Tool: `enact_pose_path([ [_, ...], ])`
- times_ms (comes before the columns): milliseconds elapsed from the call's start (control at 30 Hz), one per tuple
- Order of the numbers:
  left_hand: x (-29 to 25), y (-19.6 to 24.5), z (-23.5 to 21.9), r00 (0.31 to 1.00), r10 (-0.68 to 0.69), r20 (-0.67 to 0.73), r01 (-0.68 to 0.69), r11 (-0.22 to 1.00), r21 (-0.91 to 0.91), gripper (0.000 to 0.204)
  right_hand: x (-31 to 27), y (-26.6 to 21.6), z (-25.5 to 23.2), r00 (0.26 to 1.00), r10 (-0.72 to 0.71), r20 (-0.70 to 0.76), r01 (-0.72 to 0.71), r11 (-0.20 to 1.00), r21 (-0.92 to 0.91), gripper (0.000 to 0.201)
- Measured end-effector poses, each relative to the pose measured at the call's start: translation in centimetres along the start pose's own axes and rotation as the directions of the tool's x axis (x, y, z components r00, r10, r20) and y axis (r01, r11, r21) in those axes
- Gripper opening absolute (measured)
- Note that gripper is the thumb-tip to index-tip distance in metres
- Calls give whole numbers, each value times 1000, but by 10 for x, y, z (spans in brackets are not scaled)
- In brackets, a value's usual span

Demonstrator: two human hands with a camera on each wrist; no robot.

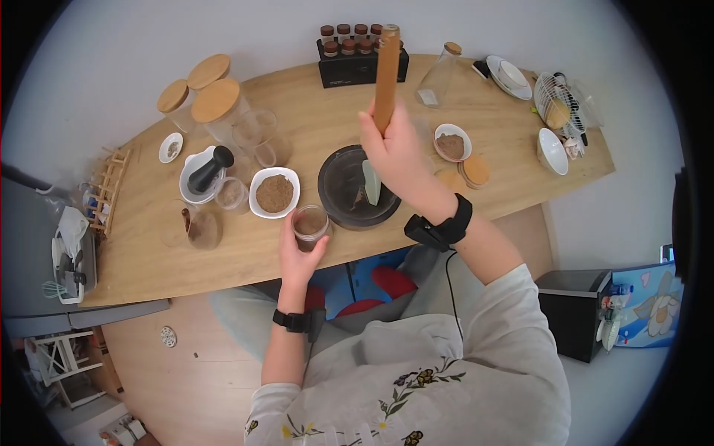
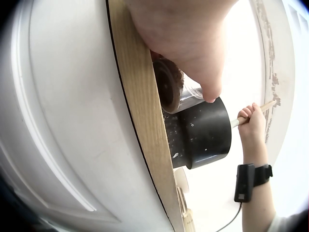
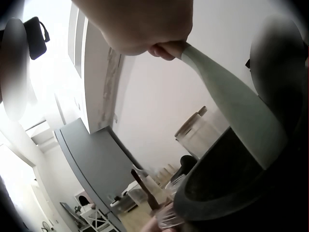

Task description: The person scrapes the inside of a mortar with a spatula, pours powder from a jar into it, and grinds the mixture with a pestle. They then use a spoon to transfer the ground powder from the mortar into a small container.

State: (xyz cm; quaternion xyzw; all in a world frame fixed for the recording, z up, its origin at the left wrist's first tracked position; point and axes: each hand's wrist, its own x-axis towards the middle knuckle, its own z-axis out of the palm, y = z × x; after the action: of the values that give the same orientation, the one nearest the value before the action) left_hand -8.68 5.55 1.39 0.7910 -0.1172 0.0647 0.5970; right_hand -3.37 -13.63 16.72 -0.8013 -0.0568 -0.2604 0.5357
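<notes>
My right hand (image 1: 399,152) grips the wooden handle of a spatula (image 1: 386,78), whose pale green blade reaches down into a dark mortar (image 1: 325,189). A little brown residue shows at the bottom of the mortar. In the right wrist view, the blade (image 3: 236,108) slants over the mortar's rim. My left hand (image 1: 299,262) holds a small glass jar (image 1: 311,221) of brown powder, fingers and thumb on either side of it. The left wrist view has that jar (image 2: 190,98) close beside the mortar (image 2: 207,137), near the table's front edge.
A square white bowl of brown powder (image 1: 275,195) stands left of the mortar. Beyond it, a dark pestle (image 1: 212,169) lies in a white bowl. A smaller powder bowl (image 1: 451,146) and wooden lids (image 1: 474,171) sit right. The spice rack (image 1: 361,73) stands behind.
</notes>
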Motion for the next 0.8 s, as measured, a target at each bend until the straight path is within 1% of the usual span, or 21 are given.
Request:
enact_pose_path([
  [33,-1,0,-1,1000,-2,1,2,1000,6,70,1,-4,2,1000,-8,0,8,1000,16,23],
  [133,-1,-5,-1,1000,-6,2,6,1000,9,71,16,-7,-1,986,-54,-157,98,954,285,22],
  [233,-1,-4,-1,1000,-8,1,8,1000,-3,71,19,8,-2,986,-113,-122,113,994,-3,19],
  [333,-1,-4,-1,1000,22,2,-22,1000,12,71,15,18,1,1000,23,11,-25,971,238,14],
  [433,-1,-1,-3,1000,5,13,-5,998,55,71,24,10,-8,997,-2,82,-32,910,413,10],
  [533,0,1,-2,1000,-7,10,7,1000,4,71,26,9,-18,1000,23,20,-30,851,524,9],
  [567,0,1,-2,1000,-3,8,3,1000,6,71,21,21,-13,999,40,-5,-35,925,379,8],
  [600,0,1,-2,1000,0,7,0,1000,7,71,18,23,-13,996,86,13,-81,872,483,8],
  [667,0,0,-1,1000,2,6,-2,1000,6,70,12,19,-13,984,167,64,-167,724,669,8],
  [767,-1,-2,-1,1000,-7,5,7,1000,4,71,11,7,-22,984,166,-61,-75,705,705,9],
  [800,-1,-2,-1,1000,-6,5,6,1000,0,71,10,10,-25,988,147,-56,-65,705,706,10],
])
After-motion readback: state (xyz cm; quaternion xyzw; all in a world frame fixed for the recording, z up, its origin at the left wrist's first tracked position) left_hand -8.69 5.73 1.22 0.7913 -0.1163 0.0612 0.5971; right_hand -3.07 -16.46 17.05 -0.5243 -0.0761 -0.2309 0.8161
